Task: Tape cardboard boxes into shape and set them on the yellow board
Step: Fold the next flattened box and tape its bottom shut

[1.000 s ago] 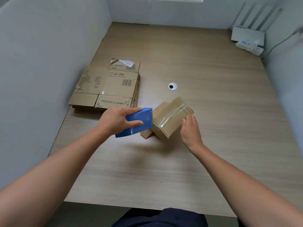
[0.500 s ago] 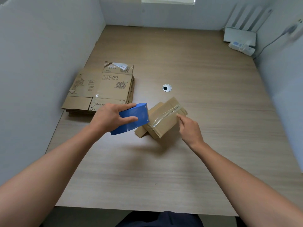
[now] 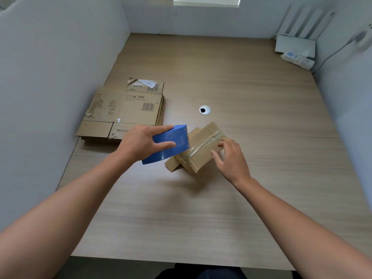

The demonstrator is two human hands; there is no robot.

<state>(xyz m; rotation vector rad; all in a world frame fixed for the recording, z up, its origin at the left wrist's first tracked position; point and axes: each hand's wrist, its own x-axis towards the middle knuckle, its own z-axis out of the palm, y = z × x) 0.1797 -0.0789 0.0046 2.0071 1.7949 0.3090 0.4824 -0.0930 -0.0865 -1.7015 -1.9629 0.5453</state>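
Note:
A small brown cardboard box (image 3: 201,151) lies tilted on the wooden table (image 3: 201,214), with a strip of clear tape along its top seam and one flap sticking out at its lower left. My left hand (image 3: 138,144) grips a blue tape dispenser (image 3: 171,140) just left of the box, its toothed edge close to the tape's near end. My right hand (image 3: 231,158) rests on the box's right end, fingertips touching the tape and thumb against the side. No yellow board is in view.
A stack of flattened cardboard boxes (image 3: 124,113) lies at the left, against the grey partition. A round cable hole (image 3: 205,109) sits behind the box. A white router (image 3: 295,46) and a power strip (image 3: 298,60) occupy the far right corner. Grey walls enclose three sides.
My right hand has moved from one finger pressing the tape to several fingers spread over the box's right end. The dispenser has stayed beside the box. The view shifted slightly.

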